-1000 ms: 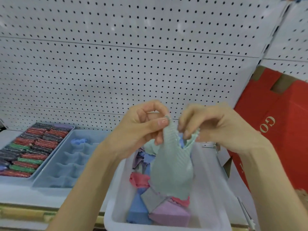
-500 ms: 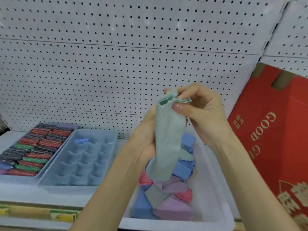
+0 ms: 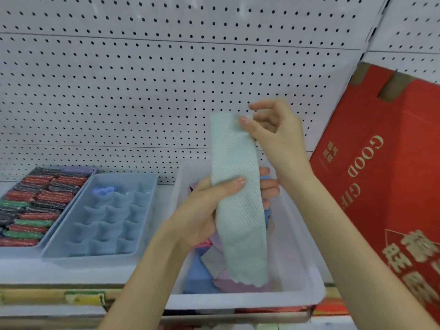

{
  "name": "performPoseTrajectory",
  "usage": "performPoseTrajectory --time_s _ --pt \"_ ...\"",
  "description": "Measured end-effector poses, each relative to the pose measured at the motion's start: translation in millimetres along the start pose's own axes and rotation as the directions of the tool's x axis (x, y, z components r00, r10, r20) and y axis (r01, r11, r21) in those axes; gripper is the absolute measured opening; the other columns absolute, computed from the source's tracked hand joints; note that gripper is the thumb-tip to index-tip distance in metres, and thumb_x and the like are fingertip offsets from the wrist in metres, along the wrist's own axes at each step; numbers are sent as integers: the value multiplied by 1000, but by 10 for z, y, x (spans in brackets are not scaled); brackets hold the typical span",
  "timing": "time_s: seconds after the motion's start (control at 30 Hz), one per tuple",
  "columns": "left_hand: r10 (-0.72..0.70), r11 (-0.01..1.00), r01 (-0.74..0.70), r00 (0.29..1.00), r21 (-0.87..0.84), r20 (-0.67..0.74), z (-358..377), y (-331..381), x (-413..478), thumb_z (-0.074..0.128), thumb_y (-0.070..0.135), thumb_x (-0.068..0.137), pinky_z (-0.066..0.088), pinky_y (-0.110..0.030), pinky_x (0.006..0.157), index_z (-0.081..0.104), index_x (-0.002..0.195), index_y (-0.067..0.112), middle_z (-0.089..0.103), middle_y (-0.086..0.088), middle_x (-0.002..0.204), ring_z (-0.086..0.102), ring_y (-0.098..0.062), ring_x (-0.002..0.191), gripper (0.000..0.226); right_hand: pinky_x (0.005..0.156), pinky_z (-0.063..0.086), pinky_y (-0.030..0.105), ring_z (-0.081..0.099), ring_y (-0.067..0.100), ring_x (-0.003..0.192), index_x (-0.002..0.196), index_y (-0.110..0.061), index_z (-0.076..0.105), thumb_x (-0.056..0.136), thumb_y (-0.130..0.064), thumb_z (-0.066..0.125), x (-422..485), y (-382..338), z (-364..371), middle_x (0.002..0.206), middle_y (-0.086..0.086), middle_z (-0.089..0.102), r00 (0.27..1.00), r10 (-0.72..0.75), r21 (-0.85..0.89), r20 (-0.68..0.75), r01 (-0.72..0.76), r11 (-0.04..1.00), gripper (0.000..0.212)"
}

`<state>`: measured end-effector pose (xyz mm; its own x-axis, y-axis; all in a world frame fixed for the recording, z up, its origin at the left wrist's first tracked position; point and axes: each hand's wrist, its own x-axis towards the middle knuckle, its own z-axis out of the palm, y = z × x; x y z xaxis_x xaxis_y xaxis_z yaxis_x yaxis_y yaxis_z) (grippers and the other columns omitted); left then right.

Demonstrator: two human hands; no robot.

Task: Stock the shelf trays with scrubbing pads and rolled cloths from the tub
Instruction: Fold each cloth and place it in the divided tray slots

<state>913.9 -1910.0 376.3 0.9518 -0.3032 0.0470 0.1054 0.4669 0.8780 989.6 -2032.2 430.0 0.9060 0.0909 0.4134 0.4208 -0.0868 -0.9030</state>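
Two hands hold a pale green waffle-textured cloth stretched long over a white plastic tub of blue, purple and pink cloths: the right hand pinches its top edge, the left hand grips its middle. Left of the tub, a pale blue compartment tray holds one blue rolled cloth at its far-left corner, beside red, green and dark scrubbing pads.

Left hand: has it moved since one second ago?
Yes. The left hand went down, from above the far tub rim to below it, now gripping the green cloth.
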Motion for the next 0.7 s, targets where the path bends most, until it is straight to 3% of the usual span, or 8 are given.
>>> performPoseTrajectory --time_s 0.07,0.13,0.2,0.33,0.43,0.57,0.63,0.7 --pt "30 1000 -30 999 4 -41 -17 19 -2 44 12 91 52 -32 92 60 120 1 66 -16 120 62 -26 113 35 65 51 22 60 8 74 93 -17 57 87 -33 64 -104 143 -75 83 -5 62 989 146 -57 -18 -146 988 18" --pt "54 999 -54 994 2 -90 -78 31 -4 41 13 94 49 -29 96 57 124 0 65 -12 123 61 -21 115 37 65 51 21 63 10 71 90 -13 60 85 -43 58 -303 303 -132 79 -1 67 944 307 21 119 -312 950 30" --pt "42 999 -40 991 14 -123 -148 25 -2 39 14 96 50 -31 95 57 125 0 64 -15 123 63 -24 112 37 68 53 21 68 13 77 101 -14 63 77 -47 55 -495 433 -126 83 -1 72 884 372 52 283 -401 915 41" --pt "-23 999 26 994 19 -108 -169 -15 12 39 20 92 49 -27 97 53 132 5 59 -16 129 60 -24 116 45 72 54 19 70 14 85 110 -10 59 76 -38 59 -589 580 -5 89 2 73 864 407 122 297 -457 881 44" --pt "-61 998 63 993 18 -98 -215 -34 37 37 25 85 51 -21 84 56 130 11 65 -5 123 64 -15 104 51 76 52 22 65 11 82 99 -3 64 76 -38 58 -588 597 64 85 0 70 863 367 122 348 -430 895 42" --pt "-97 995 96 991 -19 -89 -296 -25 63 34 25 82 49 -28 87 58 128 11 63 -6 126 61 -16 105 54 73 48 24 58 13 78 82 -6 67 75 -34 61 -568 606 49 81 4 65 868 323 160 378 -404 901 30" --pt "-135 990 129 985 -61 -105 -312 -25 78 33 26 86 50 -29 84 60 123 10 67 -6 117 62 -17 102 49 68 49 20 60 11 72 74 -8 66 74 -26 64 -551 609 34 73 0 66 879 307 209 365 -398 893 19" --pt "-179 982 187 964 23 -197 -345 -65 89 37 30 95 52 -32 83 63 114 12 70 -4 108 64 -19 100 37 66 49 23 59 13 71 72 -5 65 76 -19 66 -540 637 49 71 3 66 905 308 208 294 -375 903 15"
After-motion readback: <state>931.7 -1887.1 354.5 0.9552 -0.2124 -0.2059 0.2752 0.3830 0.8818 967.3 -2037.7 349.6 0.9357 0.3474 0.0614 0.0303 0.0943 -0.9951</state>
